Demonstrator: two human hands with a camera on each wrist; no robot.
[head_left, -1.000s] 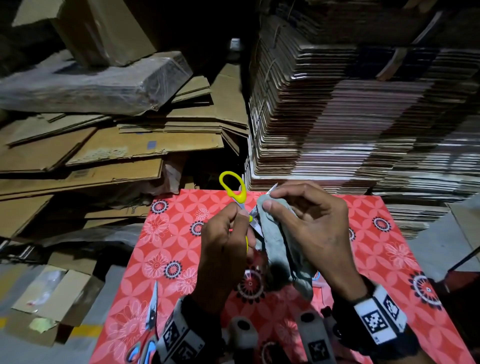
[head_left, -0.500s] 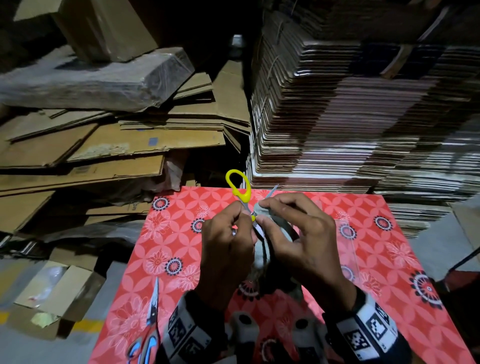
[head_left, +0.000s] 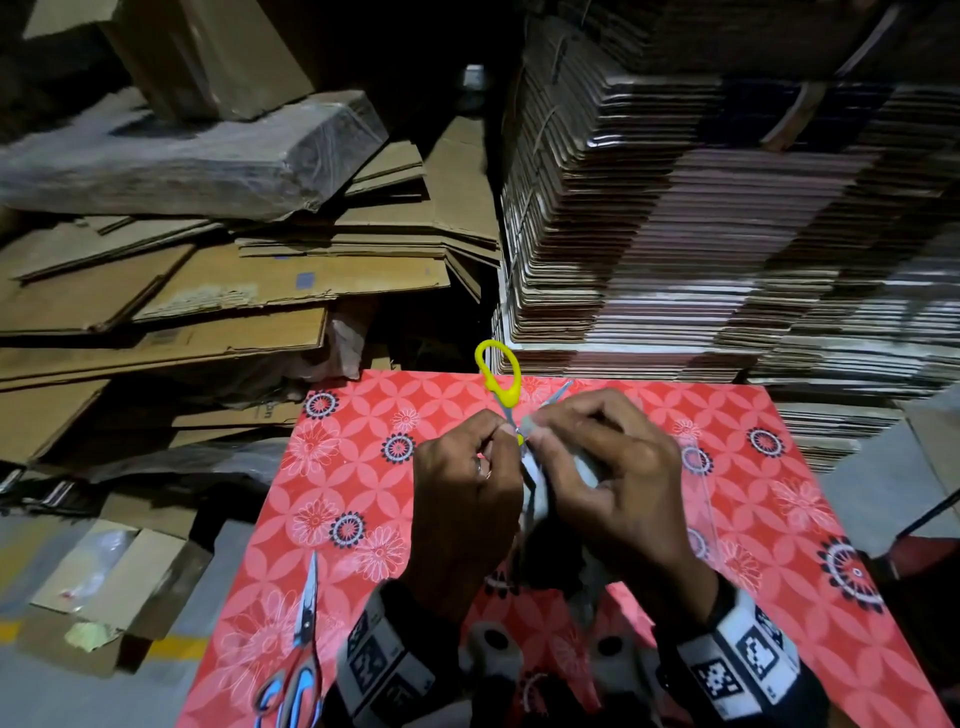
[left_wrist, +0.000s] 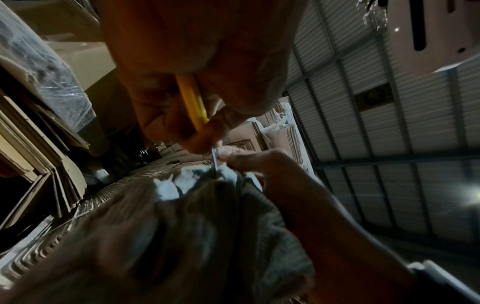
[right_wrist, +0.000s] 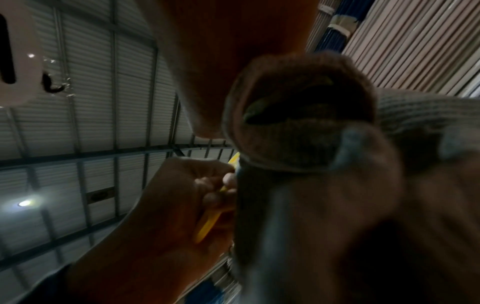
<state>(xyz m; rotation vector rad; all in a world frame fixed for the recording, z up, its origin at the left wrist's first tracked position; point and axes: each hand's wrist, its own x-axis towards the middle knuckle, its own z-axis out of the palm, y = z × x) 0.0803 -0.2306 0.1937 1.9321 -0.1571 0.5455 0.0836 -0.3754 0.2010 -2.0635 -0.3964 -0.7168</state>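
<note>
- A spare pair of scissors lies low on the left of the red flowered table, well apart from the work.
- The left hand is clenched round the yellow scissors, held above the middle of the table with one handle loop sticking up.
- The right hand pinches a grey cloth around the blades.
- My judgement of how to do this well: draw the cloth from pivot to tip, with the fingers behind the cutting edge and the left grip firm.
</note>
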